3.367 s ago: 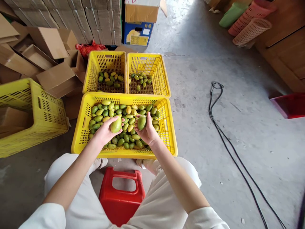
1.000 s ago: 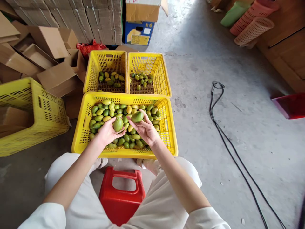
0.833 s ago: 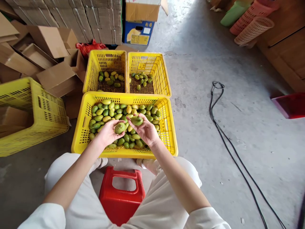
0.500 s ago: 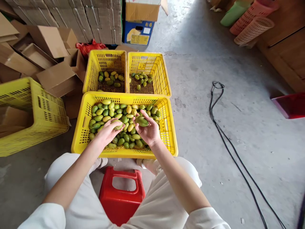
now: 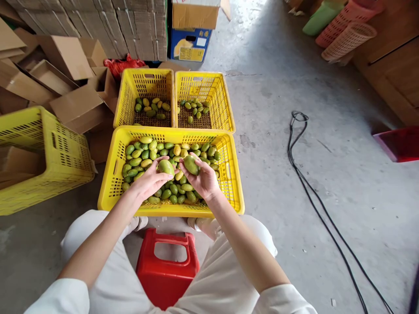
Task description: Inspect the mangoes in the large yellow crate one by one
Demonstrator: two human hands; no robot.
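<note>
My left hand (image 5: 149, 179) has its fingers closed round a light green mango (image 5: 166, 167). Close beside it, my right hand (image 5: 207, 179) grips a darker green mango (image 5: 191, 165), palm turned up. Both hands are above a wide yellow crate (image 5: 106, 192) filled with green and yellowish mangoes (image 5: 135, 162); my hands and forearms hide part of the pile. Behind it stand two more yellow crates: the left one (image 5: 118, 104) holds several yellow and green mangoes (image 5: 151, 113), and the right one (image 5: 231, 113) several mostly green mangoes (image 5: 195, 107).
A red stool (image 5: 166, 279) is between my legs. Another yellow crate (image 5: 65, 152) with cardboard inside stands at left, by loose cardboard boxes (image 5: 77, 104). Bundled flat cardboard (image 5: 131, 26) and a blue box (image 5: 191, 43) are behind. A black cable (image 5: 304, 183) lies on the floor at right.
The mango in my left hand has turned up and shows more of its side. My right hand has tilted its mango more upright and moved slightly left, so the two are closer.
</note>
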